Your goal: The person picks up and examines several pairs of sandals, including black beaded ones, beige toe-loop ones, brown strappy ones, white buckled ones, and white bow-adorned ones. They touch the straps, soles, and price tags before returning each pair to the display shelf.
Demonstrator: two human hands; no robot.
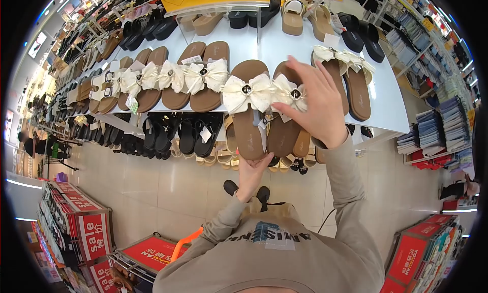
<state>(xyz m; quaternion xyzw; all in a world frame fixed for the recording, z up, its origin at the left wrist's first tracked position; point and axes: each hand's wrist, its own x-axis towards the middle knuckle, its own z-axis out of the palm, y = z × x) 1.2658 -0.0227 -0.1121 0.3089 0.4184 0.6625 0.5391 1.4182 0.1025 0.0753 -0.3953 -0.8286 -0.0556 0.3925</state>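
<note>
The sandals (250, 133) partly hide the left hand (251, 175), and the top edge crops the yellow sign (212, 2).

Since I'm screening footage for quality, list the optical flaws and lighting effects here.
Head view: strong wide-angle distortion, with black corners and the white display table bowing; pale sheen on the tiled floor; ceiling lights glaring as bright streaks near the edges; the bow sandals look fairly sharp mid-picture, while small goods towards the rim turn too soft and squeezed to make out.
</note>
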